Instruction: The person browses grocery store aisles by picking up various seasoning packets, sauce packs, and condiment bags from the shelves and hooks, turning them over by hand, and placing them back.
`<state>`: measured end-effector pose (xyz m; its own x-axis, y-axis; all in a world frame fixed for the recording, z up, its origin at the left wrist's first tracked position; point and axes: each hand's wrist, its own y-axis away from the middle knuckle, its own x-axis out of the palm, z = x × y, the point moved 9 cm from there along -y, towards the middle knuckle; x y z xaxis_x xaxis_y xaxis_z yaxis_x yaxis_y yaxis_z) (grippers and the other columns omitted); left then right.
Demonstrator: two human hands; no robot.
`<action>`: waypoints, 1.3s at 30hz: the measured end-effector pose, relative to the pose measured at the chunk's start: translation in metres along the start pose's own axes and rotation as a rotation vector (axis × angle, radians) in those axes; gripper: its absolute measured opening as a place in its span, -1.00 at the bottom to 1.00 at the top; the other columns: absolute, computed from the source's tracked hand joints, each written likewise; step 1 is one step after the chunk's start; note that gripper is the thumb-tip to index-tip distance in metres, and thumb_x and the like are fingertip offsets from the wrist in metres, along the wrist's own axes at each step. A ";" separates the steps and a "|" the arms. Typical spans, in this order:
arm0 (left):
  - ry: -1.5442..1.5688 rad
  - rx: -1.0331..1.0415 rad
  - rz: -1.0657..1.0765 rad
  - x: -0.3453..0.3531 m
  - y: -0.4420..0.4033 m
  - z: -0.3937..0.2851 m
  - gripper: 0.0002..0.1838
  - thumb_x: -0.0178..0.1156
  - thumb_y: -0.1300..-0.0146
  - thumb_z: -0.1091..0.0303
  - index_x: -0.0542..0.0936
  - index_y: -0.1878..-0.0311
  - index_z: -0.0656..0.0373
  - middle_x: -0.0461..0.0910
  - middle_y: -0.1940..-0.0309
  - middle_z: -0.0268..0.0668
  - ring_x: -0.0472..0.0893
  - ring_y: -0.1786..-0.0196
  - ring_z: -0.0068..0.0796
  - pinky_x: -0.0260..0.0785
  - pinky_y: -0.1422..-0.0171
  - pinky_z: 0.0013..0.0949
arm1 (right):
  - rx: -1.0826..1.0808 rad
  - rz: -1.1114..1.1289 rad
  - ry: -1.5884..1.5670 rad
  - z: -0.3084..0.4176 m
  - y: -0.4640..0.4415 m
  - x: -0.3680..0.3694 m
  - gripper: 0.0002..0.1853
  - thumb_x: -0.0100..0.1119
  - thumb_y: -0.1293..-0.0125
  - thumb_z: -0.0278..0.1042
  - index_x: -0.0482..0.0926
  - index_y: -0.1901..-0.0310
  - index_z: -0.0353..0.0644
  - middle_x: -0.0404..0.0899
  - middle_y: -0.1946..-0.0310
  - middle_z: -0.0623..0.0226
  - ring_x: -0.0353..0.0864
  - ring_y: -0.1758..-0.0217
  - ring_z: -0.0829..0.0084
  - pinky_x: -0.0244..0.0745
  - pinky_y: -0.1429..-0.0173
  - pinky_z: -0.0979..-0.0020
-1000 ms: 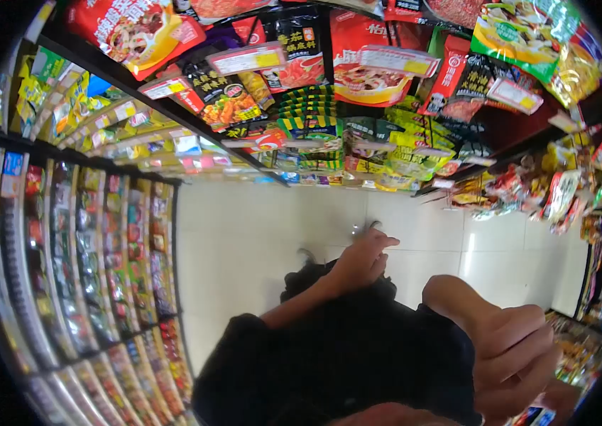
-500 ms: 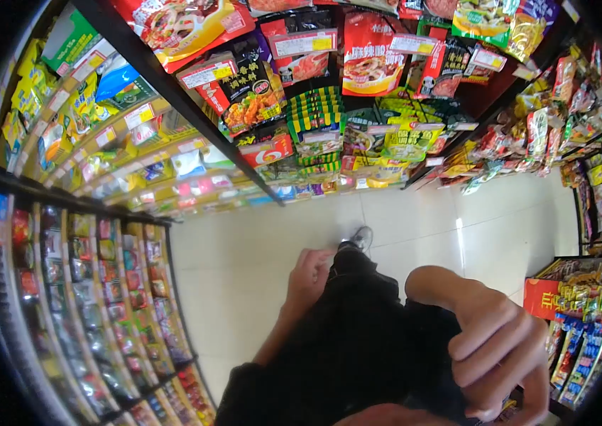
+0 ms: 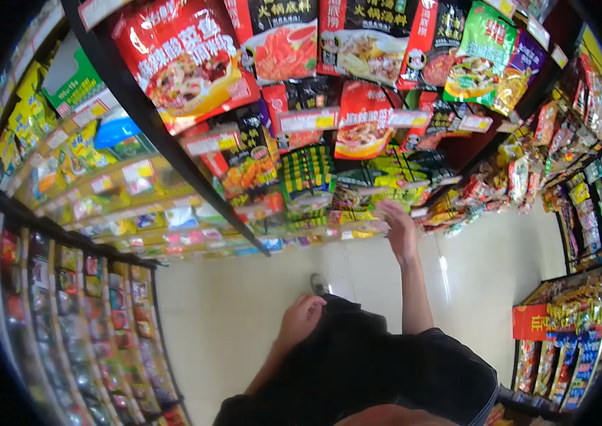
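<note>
My right hand (image 3: 397, 226) is stretched out to the lower part of the hanging rack, fingers apart and somewhat blurred, holding nothing I can see. It is nearest to yellow-green seasoning packets (image 3: 402, 190); whether it touches them I cannot tell. Just left of these hang green-and-yellow striped packets (image 3: 307, 170). Above hangs a red seasoning pouch (image 3: 363, 122) with a bowl of food printed on it. My left hand (image 3: 302, 317) hangs low beside my dark clothing, its fingers curled in, with nothing visible in them.
A large red pouch (image 3: 184, 60) hangs at the top, beside a dark upright post (image 3: 166, 135). Shelves of packaged goods (image 3: 95, 298) line the left. More bagged snacks (image 3: 528, 167) hang at right, above a red box (image 3: 530, 323). Pale tiled floor (image 3: 209, 305) lies below.
My right hand has moved from close before the camera out to the rack, its curled fingers opening. The rack appears lower and larger in view. My left hand stays low, fingers curled.
</note>
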<state>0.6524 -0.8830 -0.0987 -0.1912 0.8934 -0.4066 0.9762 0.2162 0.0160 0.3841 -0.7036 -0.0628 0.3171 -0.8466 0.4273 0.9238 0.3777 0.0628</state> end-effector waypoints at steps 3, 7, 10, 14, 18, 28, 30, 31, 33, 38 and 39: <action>-0.075 -0.058 0.061 -0.012 -0.021 -0.004 -0.85 0.18 -0.42 0.37 0.67 0.04 0.09 0.67 0.12 -0.16 0.70 0.10 -0.09 0.55 -0.03 -0.18 | -0.091 -0.057 -0.216 -0.025 -0.077 -0.034 -0.43 0.07 -0.55 -0.04 0.36 -0.44 -0.18 0.46 -0.36 0.11 0.45 -0.42 0.24 0.39 -0.51 0.03; -0.233 -0.205 0.251 -0.005 -0.034 0.027 -0.78 0.16 -0.48 0.23 0.63 -0.02 0.13 0.67 0.10 -0.12 0.69 0.06 -0.08 0.54 -0.07 -0.11 | 0.022 -0.178 -0.496 -0.069 -0.155 -0.052 -0.42 0.21 -0.50 -0.04 0.36 -0.43 -0.09 0.40 -0.37 0.12 0.38 -0.46 0.25 0.32 -0.54 0.00; -0.232 -0.226 0.408 0.007 -0.040 0.027 -0.73 0.06 -0.51 0.19 0.61 -0.03 0.14 0.66 0.08 -0.06 0.67 0.00 0.02 0.49 -0.13 0.00 | 0.058 -0.221 -0.418 -0.098 -0.191 -0.051 -0.49 0.23 -0.49 0.00 0.43 -0.36 0.01 0.45 -0.34 0.25 0.39 -0.45 0.30 0.32 -0.52 0.06; -0.193 -0.127 0.375 0.010 -0.043 0.027 -0.70 -0.03 -0.53 0.19 0.61 -0.01 0.14 0.66 0.05 -0.03 0.65 -0.06 0.08 0.47 -0.18 0.03 | 0.100 -0.136 -0.469 -0.093 -0.195 -0.046 -0.49 0.13 -0.54 -0.14 0.42 -0.40 -0.17 0.49 -0.38 0.15 0.35 -0.54 0.28 0.31 -0.58 0.07; -0.198 -0.230 0.378 0.027 -0.067 0.048 -0.71 -0.02 -0.52 0.20 0.61 0.01 0.14 0.66 0.03 -0.04 0.64 -0.08 0.04 0.46 -0.21 -0.02 | 0.058 -0.208 -0.414 -0.078 -0.179 -0.045 -0.46 0.16 -0.51 -0.26 0.37 -0.45 -0.22 0.48 -0.41 0.16 0.34 -0.56 0.31 0.26 -0.61 0.10; -0.129 -0.229 0.277 -0.028 -0.108 0.025 -0.76 0.08 -0.50 0.24 0.65 0.04 0.16 0.70 0.10 -0.04 0.68 -0.02 0.01 0.50 -0.17 -0.10 | 0.107 -0.144 -0.267 -0.046 -0.110 -0.004 -0.54 0.11 -0.52 -0.28 0.43 -0.36 -0.27 0.59 -0.19 0.17 0.60 -0.25 0.28 0.48 -0.45 0.12; -0.114 -0.282 0.260 -0.038 -0.104 0.032 -0.75 0.10 -0.51 0.23 0.66 0.03 0.18 0.72 0.12 -0.02 0.70 0.01 0.01 0.52 -0.16 -0.12 | 0.103 -0.174 -0.277 -0.046 -0.099 0.006 -0.69 0.10 -0.54 -0.30 0.54 -0.20 -0.22 0.64 -0.03 0.24 0.65 -0.06 0.33 0.58 -0.28 0.21; -0.105 -0.290 0.255 -0.042 -0.099 0.040 -0.74 0.11 -0.51 0.22 0.67 0.02 0.18 0.72 0.12 -0.02 0.70 0.00 0.01 0.52 -0.16 -0.13 | 0.107 -0.152 -0.270 -0.049 -0.096 0.010 -0.72 0.10 -0.53 -0.30 0.55 -0.16 -0.20 0.63 0.01 0.27 0.63 -0.02 0.37 0.58 -0.23 0.25; -0.100 -0.282 0.218 -0.052 -0.091 0.050 -0.76 0.12 -0.49 0.24 0.68 0.03 0.16 0.73 0.14 -0.05 0.71 0.03 0.00 0.54 -0.12 -0.12 | 0.099 -0.106 -0.265 -0.055 -0.096 0.021 -0.79 0.12 -0.53 -0.30 0.57 -0.08 -0.17 0.62 0.09 0.33 0.61 0.08 0.44 0.58 -0.13 0.32; -0.117 -0.273 0.116 -0.085 -0.067 0.063 -0.82 0.15 -0.47 0.31 0.68 0.08 0.15 0.75 0.21 -0.10 0.74 0.12 -0.03 0.58 -0.02 -0.14 | -0.054 -0.036 0.303 -0.018 -0.075 0.082 -0.96 0.19 -0.47 -0.49 0.59 0.12 -0.22 0.60 0.24 0.36 0.57 0.18 0.57 0.48 0.02 0.50; -0.108 -0.256 0.119 -0.091 -0.069 0.061 -0.82 0.15 -0.47 0.31 0.68 0.08 0.16 0.75 0.22 -0.09 0.74 0.13 -0.04 0.58 -0.01 -0.16 | -0.154 0.024 0.359 0.013 -0.063 0.097 -0.96 0.17 -0.48 -0.52 0.60 0.13 -0.26 0.63 0.23 0.34 0.60 0.18 0.56 0.50 0.02 0.49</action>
<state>0.6090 -1.0033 -0.1188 -0.0521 0.8744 -0.4824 0.9311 0.2172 0.2931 0.3536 -0.8050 -0.0138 0.3683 -0.9260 0.0828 0.9281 0.3609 -0.0913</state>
